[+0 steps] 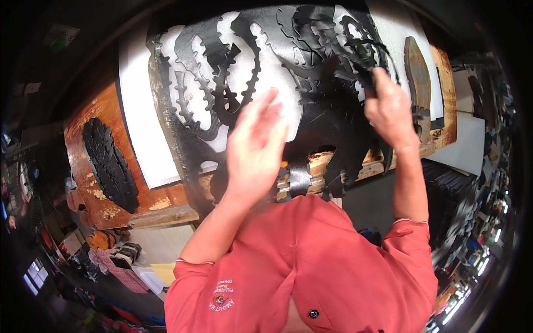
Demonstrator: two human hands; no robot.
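A black sheet, rubber or leather, lies in front of me, with long sole-shaped openings cut in it. Toothed black strips border these openings, and white backing shows through. My left hand is over the sheet's middle, blurred, fingers stretched out and holding nothing I can see. At the right, my right hand is closed on a dark piece of toothed cut scrap, which is smeared by motion. Crumpled black offcuts lie beside it, and torn pieces hang over the table's near edge.
Several black toothed soles lie piled on the wooden table at left. White board lies under the sheet. A worn brown sole-shaped piece rests at right. Dark stacked sheets stand below the table's right end.
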